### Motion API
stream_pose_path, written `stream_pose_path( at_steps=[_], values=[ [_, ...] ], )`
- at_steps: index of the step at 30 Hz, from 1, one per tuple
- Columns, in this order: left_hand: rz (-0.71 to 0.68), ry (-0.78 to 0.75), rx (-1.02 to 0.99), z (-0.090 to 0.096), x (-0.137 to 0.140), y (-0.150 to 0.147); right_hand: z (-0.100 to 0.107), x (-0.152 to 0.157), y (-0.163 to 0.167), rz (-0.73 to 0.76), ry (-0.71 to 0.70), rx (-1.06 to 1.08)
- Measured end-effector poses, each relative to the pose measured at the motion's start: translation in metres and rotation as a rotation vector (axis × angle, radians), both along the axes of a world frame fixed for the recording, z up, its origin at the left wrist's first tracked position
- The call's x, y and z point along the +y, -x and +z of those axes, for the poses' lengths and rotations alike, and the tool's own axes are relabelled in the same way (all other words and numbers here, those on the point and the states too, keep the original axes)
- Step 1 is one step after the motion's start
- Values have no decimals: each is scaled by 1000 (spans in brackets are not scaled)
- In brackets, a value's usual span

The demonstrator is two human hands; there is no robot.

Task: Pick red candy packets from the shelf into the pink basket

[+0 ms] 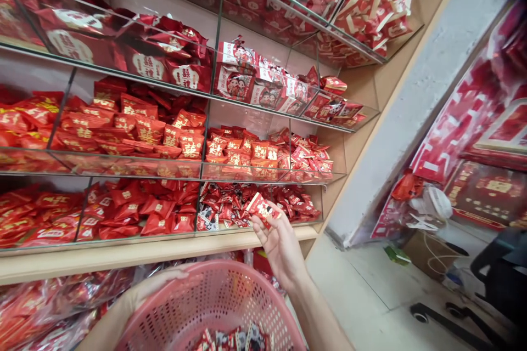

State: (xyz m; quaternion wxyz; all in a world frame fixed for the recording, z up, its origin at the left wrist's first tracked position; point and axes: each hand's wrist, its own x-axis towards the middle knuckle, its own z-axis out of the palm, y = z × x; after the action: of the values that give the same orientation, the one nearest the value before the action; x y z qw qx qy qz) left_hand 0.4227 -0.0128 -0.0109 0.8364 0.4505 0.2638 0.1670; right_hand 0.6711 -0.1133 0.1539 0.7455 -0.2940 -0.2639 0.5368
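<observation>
My right hand (282, 241) is raised in front of the lowest glass shelf, thumb and fingers closed on a small red wrapped candy (262, 207) with a white edge and a dark figure. Below it is a pink perforated plastic basket (193, 299), tilted towards me. My left hand (158, 283) grips its far left rim, some fingers hidden behind the rim. At the bottom of the basket lie several small wrapped candies (234, 339) in red, black and white. Similar candies (224, 205) fill the shelf compartment just behind my right hand.
Glass-fronted shelves (263, 176) with dividers hold many red packets (158, 214). A wooden ledge (144, 249) runs below, over bagged goods (45, 312). At right are a grey wall (370, 137), a tiled floor (354, 285), a cardboard box (430, 255) and a black chair base (453, 321).
</observation>
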Motion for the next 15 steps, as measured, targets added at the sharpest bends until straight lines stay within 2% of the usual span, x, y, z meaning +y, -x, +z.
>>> stream_pose_path(
  at_steps=[4, 9, 12, 15],
  values=[
    [-37, 68, -120, -7, 4, 2, -8, 0, 8, 37, 50, 63],
    [-19, 77, -98, -15, 9, 3, -19, 0, 10, 79, 139, 85],
    [-18, 70, -93, -15, 7, 2, -32, -1, 12, 138, 191, -40],
    [-29, 54, -102, -14, 5, 0, -57, -3, 18, 264, 292, -193]
  ],
)
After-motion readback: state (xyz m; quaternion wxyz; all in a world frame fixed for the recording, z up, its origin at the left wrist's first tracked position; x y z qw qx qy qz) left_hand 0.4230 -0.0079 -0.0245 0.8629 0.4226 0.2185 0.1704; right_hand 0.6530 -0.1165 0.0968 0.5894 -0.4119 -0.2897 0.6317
